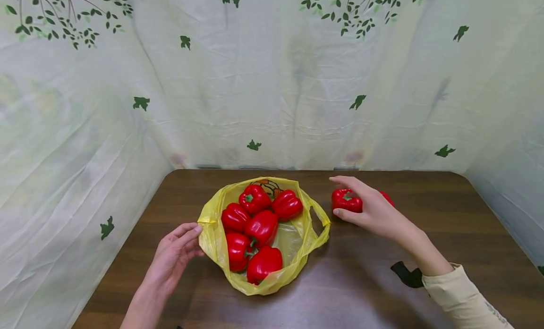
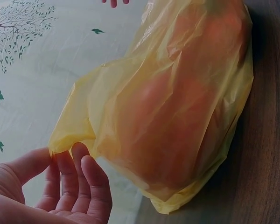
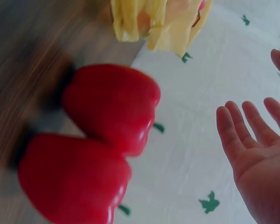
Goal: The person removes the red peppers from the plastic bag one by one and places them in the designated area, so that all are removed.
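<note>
A yellow plastic bag (image 1: 211,241) stands with its mouth spread on the table, several red bell peppers (image 1: 262,227) inside it. My left hand (image 1: 172,253) pinches the left edge of its rim between thumb and fingers. In the left wrist view, that pinched corner is drawn out from the bag (image 2: 168,135), and peppers show blurred through the thin plastic. To the right of the bag, my right hand (image 1: 374,208) hovers with thumb and fingers apart over two more bell peppers (image 1: 343,201). The right wrist view has both peppers (image 3: 114,105) lying side by side, apart from the hand's fingers.
A brown wooden table (image 1: 369,286) carries everything. A pale curtain (image 1: 272,83) with leaf prints hangs behind the table and along both sides. Near the right sleeve (image 1: 459,291) a black curved piece (image 1: 408,275) shows beside the wrist.
</note>
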Motion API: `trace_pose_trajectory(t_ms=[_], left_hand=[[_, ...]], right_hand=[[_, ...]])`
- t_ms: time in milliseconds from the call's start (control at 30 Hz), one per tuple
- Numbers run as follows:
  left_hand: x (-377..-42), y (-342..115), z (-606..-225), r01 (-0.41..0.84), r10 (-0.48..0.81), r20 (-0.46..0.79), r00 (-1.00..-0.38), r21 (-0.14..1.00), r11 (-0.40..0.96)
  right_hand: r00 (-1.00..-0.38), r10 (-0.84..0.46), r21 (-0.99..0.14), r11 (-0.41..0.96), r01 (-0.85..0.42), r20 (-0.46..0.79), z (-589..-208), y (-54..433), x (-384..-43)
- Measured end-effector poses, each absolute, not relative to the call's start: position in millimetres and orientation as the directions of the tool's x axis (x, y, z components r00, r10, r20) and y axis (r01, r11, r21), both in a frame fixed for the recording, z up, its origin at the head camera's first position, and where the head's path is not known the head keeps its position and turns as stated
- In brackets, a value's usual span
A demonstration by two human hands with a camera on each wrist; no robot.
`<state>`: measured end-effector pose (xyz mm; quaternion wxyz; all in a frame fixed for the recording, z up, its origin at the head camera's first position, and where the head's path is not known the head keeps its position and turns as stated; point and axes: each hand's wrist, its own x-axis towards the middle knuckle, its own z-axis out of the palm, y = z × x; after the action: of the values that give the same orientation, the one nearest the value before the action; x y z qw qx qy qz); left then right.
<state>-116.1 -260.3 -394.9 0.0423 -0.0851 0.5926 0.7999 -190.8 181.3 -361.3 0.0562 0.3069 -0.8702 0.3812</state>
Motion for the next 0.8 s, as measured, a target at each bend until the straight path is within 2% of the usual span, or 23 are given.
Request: trace_pose_trajectory(t_ms=[533,800], left_hand=[[-113.5,-260.9,-397.0,-0.142,-0.043,-0.162,-0.986,0.943,-0.3],[-114.2,-262.3,-397.9,-0.139,-0.049,-0.162,-0.986,0.94,-0.311]], right_hand=[[-0.777,-0.542,-0.718,0.397,-0.572,0.32,-372.5,124.6,-208.0],[-0.763,-0.603,-0.654,0.484,-0.581,0.233,-379.7,105.4,-226.3]])
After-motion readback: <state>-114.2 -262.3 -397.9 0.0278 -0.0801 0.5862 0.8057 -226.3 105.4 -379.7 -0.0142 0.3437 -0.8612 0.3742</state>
